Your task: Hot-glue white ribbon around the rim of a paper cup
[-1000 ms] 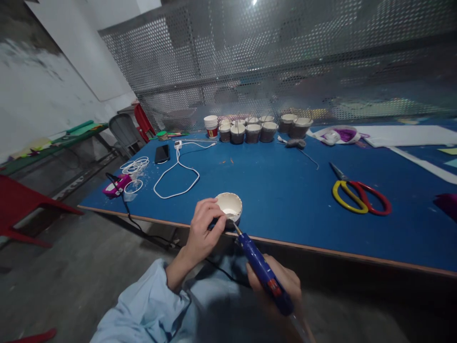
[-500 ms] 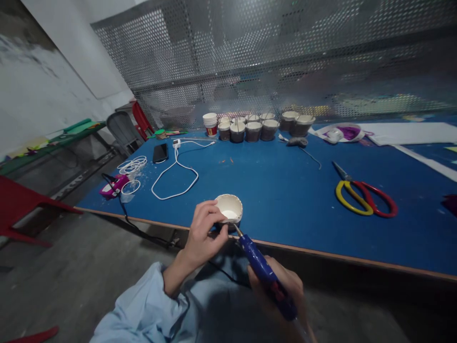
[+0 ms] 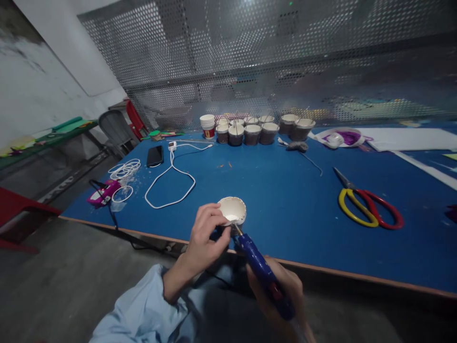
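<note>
A small paper cup (image 3: 233, 208), cream inside with a dark outer wall, is at the near edge of the blue table. My left hand (image 3: 208, 233) pinches its near-left rim between thumb and fingers. My right hand (image 3: 282, 286) is wrapped round a blue glue gun (image 3: 262, 264) from below and the right. The gun's metal nozzle points up and left at the cup's near rim, touching it or very close. A clear stick trails from the gun's rear end. Fingers hide part of the cup's near side.
Several dark cups (image 3: 252, 136) and a stack of paper cups (image 3: 207, 126) line the back. Scissors (image 3: 364, 205) lie at right. A phone (image 3: 154, 156), a white cable (image 3: 183, 194) and a magenta power strip (image 3: 104, 193) are at left. White paper (image 3: 410, 138) lies at the far right.
The view has shifted slightly, so the table's contents sit a little differently. The nozzle is closer to the cup's rim. Both hands keep their hold.
</note>
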Tool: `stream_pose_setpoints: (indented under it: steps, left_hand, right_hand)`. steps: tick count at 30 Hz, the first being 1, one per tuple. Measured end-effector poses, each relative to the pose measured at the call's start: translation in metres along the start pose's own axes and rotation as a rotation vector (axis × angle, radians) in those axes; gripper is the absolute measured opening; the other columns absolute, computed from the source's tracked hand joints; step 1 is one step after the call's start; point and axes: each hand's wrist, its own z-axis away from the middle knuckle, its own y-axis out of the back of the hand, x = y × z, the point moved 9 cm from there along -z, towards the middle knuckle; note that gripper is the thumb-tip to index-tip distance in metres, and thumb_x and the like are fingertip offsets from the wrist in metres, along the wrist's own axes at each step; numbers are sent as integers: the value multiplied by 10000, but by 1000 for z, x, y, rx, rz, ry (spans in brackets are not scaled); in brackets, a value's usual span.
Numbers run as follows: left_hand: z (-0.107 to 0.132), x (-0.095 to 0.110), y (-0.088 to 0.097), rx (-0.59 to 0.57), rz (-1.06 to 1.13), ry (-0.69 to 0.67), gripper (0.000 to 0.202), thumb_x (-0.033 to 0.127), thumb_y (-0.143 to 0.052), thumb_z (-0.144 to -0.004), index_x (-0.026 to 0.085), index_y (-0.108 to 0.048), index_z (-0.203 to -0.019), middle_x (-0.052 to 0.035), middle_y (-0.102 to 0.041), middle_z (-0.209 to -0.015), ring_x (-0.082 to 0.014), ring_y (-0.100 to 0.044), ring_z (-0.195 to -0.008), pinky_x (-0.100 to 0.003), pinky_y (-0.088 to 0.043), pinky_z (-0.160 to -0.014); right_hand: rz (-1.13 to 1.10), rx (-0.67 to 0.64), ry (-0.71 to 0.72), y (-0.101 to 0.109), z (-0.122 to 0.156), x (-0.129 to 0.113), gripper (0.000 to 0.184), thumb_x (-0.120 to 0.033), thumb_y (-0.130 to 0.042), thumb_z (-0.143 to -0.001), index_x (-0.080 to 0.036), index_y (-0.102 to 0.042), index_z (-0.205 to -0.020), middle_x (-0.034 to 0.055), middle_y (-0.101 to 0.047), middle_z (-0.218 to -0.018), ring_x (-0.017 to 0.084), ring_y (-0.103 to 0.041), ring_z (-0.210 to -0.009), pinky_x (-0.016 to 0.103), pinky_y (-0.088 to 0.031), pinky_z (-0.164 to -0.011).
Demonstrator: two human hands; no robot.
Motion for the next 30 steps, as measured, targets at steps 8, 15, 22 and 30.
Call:
stream_pose_setpoints:
  steps: [8, 15, 22, 30]
  left_hand:
    - [-8, -6, -7, -23, 5, -18, 147, 85, -593, -787, 197, -553, -873, -29, -574, -797, -212, -565, -951, -416, -490, -849]
    - [-13, -10, -9, -21, 14, -23, 163, 79, -593, -783, 202, -548, -880, -25, -564, -785, -205, -567, -923, -414, -503, -824]
    - [-13, -14, -11, -33, 40, -11, 162, 80, -593, -786, 199, -555, -888, -32, -570, -792, -209, -570, -924, -424, -502, -836]
    - [-17, -11, -9, -9, 54, -26, 187, 91, -591, -795, 202, -586, -945, -38, -587, -786, -202, -586, -904, -385, -515, -811]
  right_hand:
    - [52, 115, -31, 6, -3, 7, 49, -193, -602, -813, -200, -564, -783, -60, -532, -544, 75, -481, -393, 187, -411, -450]
    - [128, 136, -105, 7, -7, 8, 145, -254, -592, -820, -204, -549, -691, -58, -495, -483, 68, -425, -353, 190, -354, -387]
    - [169, 163, -85, 12, -10, 3, 83, -263, -618, -812, -207, -583, -762, -46, -522, -511, 90, -458, -375, 207, -403, -426]
    - [164, 121, -60, 10, -12, 1, 139, -238, -572, -861, -202, -550, -728, -38, -494, -541, 91, -460, -403, 218, -390, -455]
